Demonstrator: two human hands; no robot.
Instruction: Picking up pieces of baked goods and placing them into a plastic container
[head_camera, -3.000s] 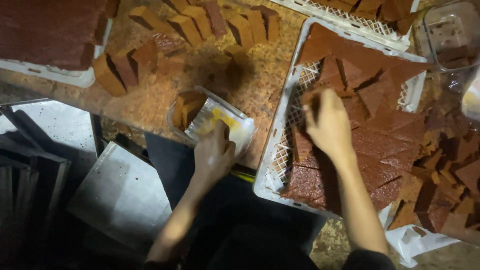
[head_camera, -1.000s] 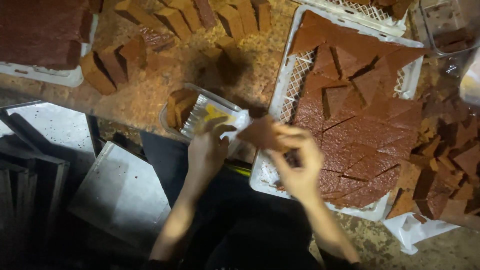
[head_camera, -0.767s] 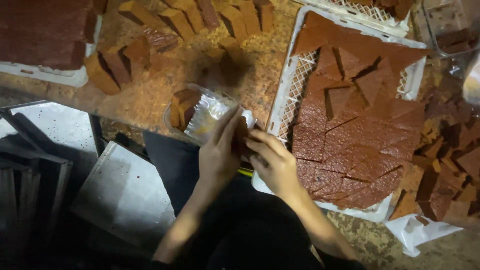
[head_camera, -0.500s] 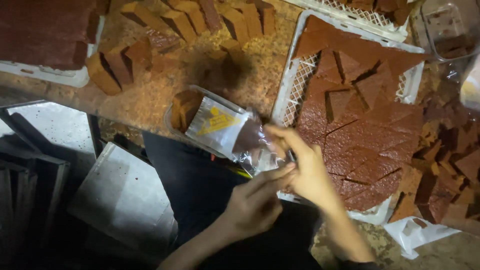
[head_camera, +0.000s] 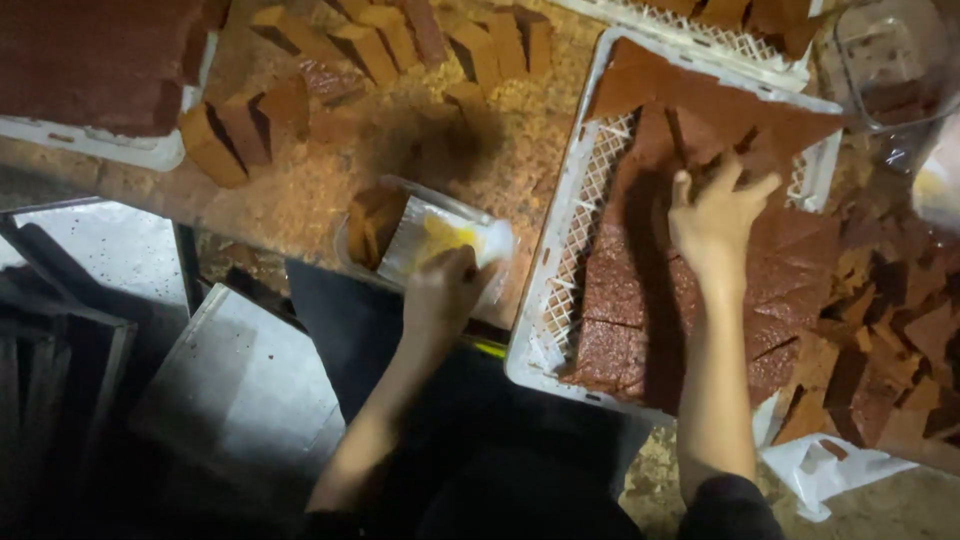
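Left hand (head_camera: 440, 295) clamping clear plastic pack (head_camera: 425, 240), brown pieces already inside. Right hand (head_camera: 715, 215) reaching into white crate (head_camera: 560, 290), fingers spread open, touching brown slab pieces (head_camera: 790, 260), gripping nothing. Step: picking next piece. Needing pinch on one piece under fingertips, then carrying toward pack.

One head-worn view looks steeply down, close over a white crate (head_camera: 560, 250) and crumb-strewn table (head_camera: 300, 190)
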